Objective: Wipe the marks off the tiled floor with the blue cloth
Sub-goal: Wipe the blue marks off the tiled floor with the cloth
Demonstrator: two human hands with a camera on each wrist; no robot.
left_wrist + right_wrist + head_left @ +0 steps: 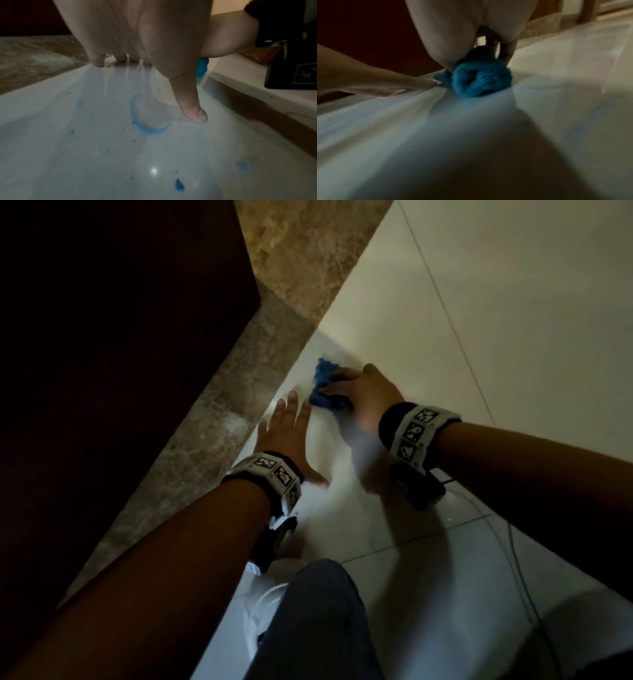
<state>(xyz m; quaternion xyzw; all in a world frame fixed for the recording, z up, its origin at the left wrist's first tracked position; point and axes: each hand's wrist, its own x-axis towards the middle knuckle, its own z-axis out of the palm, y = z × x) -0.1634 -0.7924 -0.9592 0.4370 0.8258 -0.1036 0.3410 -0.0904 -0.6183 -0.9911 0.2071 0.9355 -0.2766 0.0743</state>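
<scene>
A bunched blue cloth point(323, 385) lies on the pale tiled floor point(479, 302), and my right hand point(356, 395) grips it from above, pressing it down. The right wrist view shows the cloth point(479, 79) wadded under the curled fingers. My left hand point(291, 433) rests flat on the tile just left of the cloth, fingers straight and spread. Under that hand point(154, 67), the left wrist view shows a curved blue mark point(145, 121), a blue drop point(179, 186) and a faint blue smear point(243, 165). A sliver of the cloth point(202, 67) shows behind the thumb.
A brown marble strip point(212, 412) borders the tiles on the left, with a dark wooden panel point(102, 337) beyond it. My knee in dark trousers point(318, 621) is at the bottom centre. A thin white cable point(513, 559) trails over the tiles at the lower right.
</scene>
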